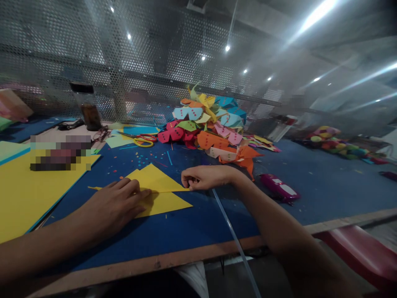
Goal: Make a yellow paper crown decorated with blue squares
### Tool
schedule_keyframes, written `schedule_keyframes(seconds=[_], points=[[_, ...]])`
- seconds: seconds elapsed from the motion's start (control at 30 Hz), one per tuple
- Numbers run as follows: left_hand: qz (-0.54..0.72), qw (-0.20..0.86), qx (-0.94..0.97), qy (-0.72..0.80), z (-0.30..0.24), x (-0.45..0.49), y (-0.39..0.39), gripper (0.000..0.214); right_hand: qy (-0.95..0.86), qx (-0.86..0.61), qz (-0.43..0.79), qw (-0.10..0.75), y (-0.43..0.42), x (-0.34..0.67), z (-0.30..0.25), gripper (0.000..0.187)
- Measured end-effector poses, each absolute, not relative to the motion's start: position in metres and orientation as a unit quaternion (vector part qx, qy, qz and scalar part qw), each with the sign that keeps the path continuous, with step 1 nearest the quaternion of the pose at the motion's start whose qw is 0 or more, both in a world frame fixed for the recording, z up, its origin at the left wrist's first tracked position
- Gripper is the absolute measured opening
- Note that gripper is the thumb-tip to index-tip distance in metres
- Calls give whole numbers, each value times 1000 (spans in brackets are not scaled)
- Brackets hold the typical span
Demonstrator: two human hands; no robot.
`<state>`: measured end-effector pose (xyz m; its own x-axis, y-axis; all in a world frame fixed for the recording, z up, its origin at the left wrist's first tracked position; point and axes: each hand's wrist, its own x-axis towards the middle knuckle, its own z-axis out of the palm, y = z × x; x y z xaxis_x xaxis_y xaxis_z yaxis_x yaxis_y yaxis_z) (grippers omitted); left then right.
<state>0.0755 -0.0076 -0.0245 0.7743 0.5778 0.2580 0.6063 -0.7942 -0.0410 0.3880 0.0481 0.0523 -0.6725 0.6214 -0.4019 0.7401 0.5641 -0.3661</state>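
**mika_folds:** ok, what's closest to the camera?

**paperjam:** Both forearms coming in. The left hand point(119, 202) lies flat, fingers together, pressing down on the yellow paper point(161, 182). That's folded into a triangle and sits dead centre on the blue mat point(198, 231). The right hand point(201, 177) is at 3 o'clock of the sheet, fingertips pinching the crease edge. A clear strip point(231, 227) runs from under that hand toward 5 o'clock, off the table edge.

**mika_folds:** any containers?

**paperjam:** One I can make out: a jar point(88, 108) with a dark lid at 11 o'clock, back by the mesh screen point(149, 62). Brownish stuff in it, can't tell what. Nearer than that there's a stack of yellow sheets point(21, 198) at 9 o'clock, a pink gadget point(279, 187) at 3 o'clock past the wrist, and yellow-handled scissors point(143, 142) at 12. Behind them a heap of paper butterflies point(211, 128) at 1 o'clock lies straight on the mat. Another colourful pile point(335, 142) sits far off at 2.
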Motion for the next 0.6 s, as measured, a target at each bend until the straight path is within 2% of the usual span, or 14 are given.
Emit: schedule_keyframes(seconds=[0.27, 0.47, 0.53, 0.6], points=[[-147, 59, -939, -306, -31, 73, -6, 43, 866, 430, -239, 90, 47, 391, 55, 29], [-136, 41, -942, -305, -30, 74, -7, 40, 877, 401, -237, -115, 41, 370, 41, 9], [-127, 48, -943, -305, -26, 76, -7, 37, 881, 380, -242, -147, 39, 359, 28, 7], [-113, 54, -945, -303, -22, 77, -8, 35, 888, 358, -249, -143, 38, 350, 15, 6]])
